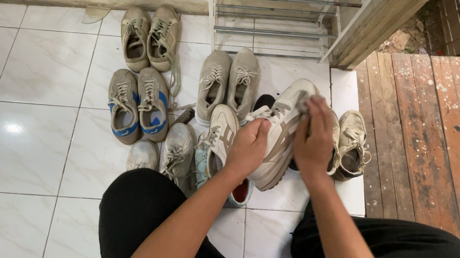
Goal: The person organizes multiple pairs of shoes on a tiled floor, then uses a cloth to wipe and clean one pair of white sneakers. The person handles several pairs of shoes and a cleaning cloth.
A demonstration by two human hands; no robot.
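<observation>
Head view looks down on a person crouched in black trousers over a cluster of worn shoes on a white tiled floor (22, 130), and much of the held shoe is covered: the left hand (247, 148) wraps the near side of the pale sneaker (285, 117), its fingers (261, 129) curled and clamped on the upper, while the right hand (314, 139) closes over the far side with its fingers (309, 108) pinched together at the tongue or lace area, so the laces there are hard to make out. The sneaker is lifted and tilted, toe pointing away from the fingers, sole toward the person's knees. Just under the left fingers lies a second pale sneaker with a red inside (220, 146), its heel partly hidden by the wrist. Right of the right fingers a laced beige shoe (353, 146) shows only in part, and a dark patch behind the held sneaker cannot be identified. Left of the fingers sit a grey pair (227, 84), a blue-trimmed pair (138, 106), a tan pair (148, 39) near the wall, and two dusty shoes (165, 155) cut off by the knee. Beyond the fingers stands a metal shoe rack (277, 5), its bars bare and its top cut off by the frame edge; worn wooden boards (431, 133) lie to the right.
</observation>
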